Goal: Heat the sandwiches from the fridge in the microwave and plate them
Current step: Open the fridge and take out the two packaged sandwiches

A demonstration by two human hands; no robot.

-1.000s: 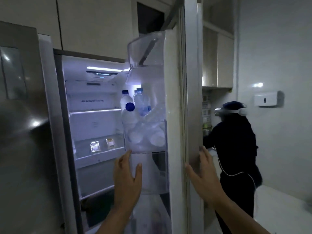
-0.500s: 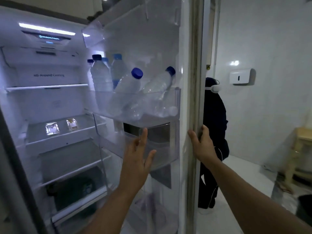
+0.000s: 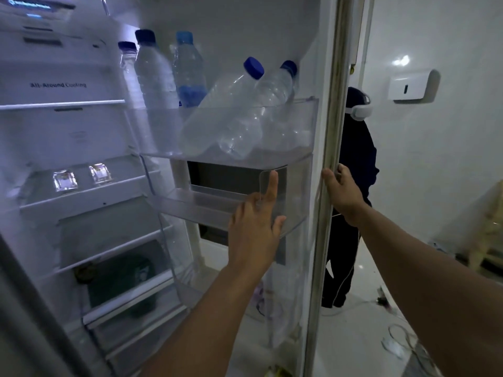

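Sandwiches [image 3: 65,180], two small clear-wrapped packets side by side, sit on a middle shelf [image 3: 89,194] deep inside the lit fridge, well to the left of and beyond both hands. Nearest, the left hand [image 3: 254,229] reaches forward on an outstretched arm, fingers straight and loosely apart, its index finger raised against the clear wall of the empty lower door bin [image 3: 295,202]. The right hand [image 3: 343,192], arm stretched forward, curls its fingers and thumb around the outer edge of the open fridge door [image 3: 328,148]. Above the left hand, an upper door bin [image 3: 307,126] holds blue-capped water bottles [image 3: 231,115], some upright, some leaning. Behind the door stands a person in dark clothes [image 3: 356,148]
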